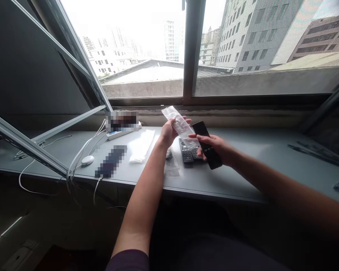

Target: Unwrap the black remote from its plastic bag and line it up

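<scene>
My left hand (pixel 169 131) is closed on a clear plastic bag (pixel 180 126), a long narrow sleeve held slantwise above the table. In my right hand (pixel 213 146) is a black remote control (pixel 205 141), gripped along its side and tilted. The bag's lower end comes close to the right fingers; whether they touch it I cannot tell. Below the hands, black remote controls with many buttons (pixel 187 155) lie side by side, partly covered by the bag and the right hand. Another clear bag (pixel 172 167) with something dark in it rests beside them.
A stack of white plastic sleeves (pixel 142 146) lies left of my left forearm. Further left are a blurred-out device (pixel 110 162) on a cable, a white round puck (pixel 87 160), and a power strip (pixel 124 131). A metal frame (pixel 70 120) slants up at the left.
</scene>
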A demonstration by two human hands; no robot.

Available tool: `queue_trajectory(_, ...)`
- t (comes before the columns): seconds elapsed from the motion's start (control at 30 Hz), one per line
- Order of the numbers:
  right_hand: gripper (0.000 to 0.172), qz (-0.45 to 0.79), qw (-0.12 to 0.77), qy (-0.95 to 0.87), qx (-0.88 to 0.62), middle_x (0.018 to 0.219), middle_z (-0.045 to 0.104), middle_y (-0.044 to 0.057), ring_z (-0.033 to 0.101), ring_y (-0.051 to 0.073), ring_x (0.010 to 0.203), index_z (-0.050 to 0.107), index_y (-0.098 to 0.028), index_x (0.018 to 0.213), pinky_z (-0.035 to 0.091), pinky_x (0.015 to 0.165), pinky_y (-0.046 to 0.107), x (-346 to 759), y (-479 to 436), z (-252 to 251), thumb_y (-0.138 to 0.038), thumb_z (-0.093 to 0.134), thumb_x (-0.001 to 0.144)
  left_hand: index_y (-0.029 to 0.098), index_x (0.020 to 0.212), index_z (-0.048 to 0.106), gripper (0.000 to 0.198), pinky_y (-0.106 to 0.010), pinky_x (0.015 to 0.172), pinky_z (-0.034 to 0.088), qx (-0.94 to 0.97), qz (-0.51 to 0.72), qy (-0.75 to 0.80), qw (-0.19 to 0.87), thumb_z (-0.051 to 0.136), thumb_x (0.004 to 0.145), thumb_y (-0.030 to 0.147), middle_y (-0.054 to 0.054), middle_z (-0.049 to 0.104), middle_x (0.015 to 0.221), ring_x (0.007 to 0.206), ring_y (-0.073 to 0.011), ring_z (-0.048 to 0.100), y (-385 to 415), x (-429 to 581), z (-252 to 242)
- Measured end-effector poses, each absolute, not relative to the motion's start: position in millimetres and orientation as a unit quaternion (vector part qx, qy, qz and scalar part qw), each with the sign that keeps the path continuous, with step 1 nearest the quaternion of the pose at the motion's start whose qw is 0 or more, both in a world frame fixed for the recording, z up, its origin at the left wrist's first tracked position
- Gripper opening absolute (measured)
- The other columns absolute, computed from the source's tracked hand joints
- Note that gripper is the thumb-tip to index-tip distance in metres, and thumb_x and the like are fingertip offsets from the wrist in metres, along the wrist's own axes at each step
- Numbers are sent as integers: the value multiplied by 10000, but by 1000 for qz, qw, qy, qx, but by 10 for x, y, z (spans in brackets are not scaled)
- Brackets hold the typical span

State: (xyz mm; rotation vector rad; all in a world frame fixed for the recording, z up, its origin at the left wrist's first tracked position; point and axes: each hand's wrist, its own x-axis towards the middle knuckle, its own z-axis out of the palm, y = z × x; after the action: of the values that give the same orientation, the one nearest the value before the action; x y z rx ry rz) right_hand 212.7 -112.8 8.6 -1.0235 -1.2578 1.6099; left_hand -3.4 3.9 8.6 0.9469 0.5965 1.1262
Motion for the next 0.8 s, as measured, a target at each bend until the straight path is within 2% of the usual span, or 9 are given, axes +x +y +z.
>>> queue_trajectory(0.17,625,657,357,-555,-364,754,838,72,695,166,516,880,-144,1394,604,524,255,2060,-1198,93,-572,1005,955,150,1256,836,407,-435,1134,637,456,466,237,721,554,1114,407,-191,901,1286,1251,-345,855,-33,-13,108)
queue_trajectory(0.23,573,660,344,-567,-354,869,882,102,712,163,540,911,-158,1322,617,527,259,2031,-1221,97,-563,1026,935,154,1263,834,387,-434,1132,637,455,466,238,720,573,1108,393,-189,902,1282,1256,-346,854,-25,-11,109)
queue_trajectory(0.33,492,656,333,-579,-351,1148,918,158,788,181,628,941,-178,1237,635,523,262,2011,-1246,104,-537,1045,916,151,1305,824,379,-420,1101,646,431,496,263,706,592,1098,368,-184,902,1284,1235,-335,859,33,-24,100)
queue_trajectory(0.4,491,660,308,-590,-348,1218,911,166,829,205,679,949,-185,1243,651,528,271,2019,-1258,112,-533,1050,911,145,1331,817,392,-412,1076,653,402,520,288,696,581,1102,359,-179,906,1259,1209,-325,863,95,-52,83)
queue_trajectory(0.47,531,664,275,-606,-341,1166,914,155,836,213,676,945,-186,1292,665,542,283,2037,-1268,125,-544,1047,913,141,1344,813,400,-404,1067,657,379,534,308,691,561,1113,349,-176,908,1237,1199,-316,864,158,-92,61)
queue_trajectory(0.53,577,663,258,-618,-336,1008,906,121,825,212,651,934,-178,1344,674,566,290,2051,-1278,138,-562,1037,925,138,1339,814,408,-400,1071,658,366,538,318,689,532,1129,345,-179,907,1234,1209,-313,863,207,-130,40)
queue_trajectory(0.6,614,655,259,-624,-338,840,863,81,817,218,640,926,-159,1371,678,591,299,2054,-1286,147,-575,1031,932,135,1324,816,427,-396,1074,657,358,542,317,692,501,1148,362,-182,905,1241,1219,-311,863,233,-155,28)
queue_trajectory(0.67,624,645,274,-627,-342,802,847,77,806,218,628,930,-145,1350,673,590,303,2044,-1287,148,-587,1036,922,134,1309,814,439,-383,1060,658,353,544,313,694,503,1158,404,-183,905,1235,1201,-306,867,239,-162,24)
queue_trajectory(0.8,577,619,337,-617,-350,1135,911,161,791,191,620,953,-168,1242,652,547,299,2026,-1260,125,-608,1059,884,153,1252,802,349,-351,947,667,366,531,339,685,681,1098,441,-165,907,1142,1052,-283,874,224,-150,16)
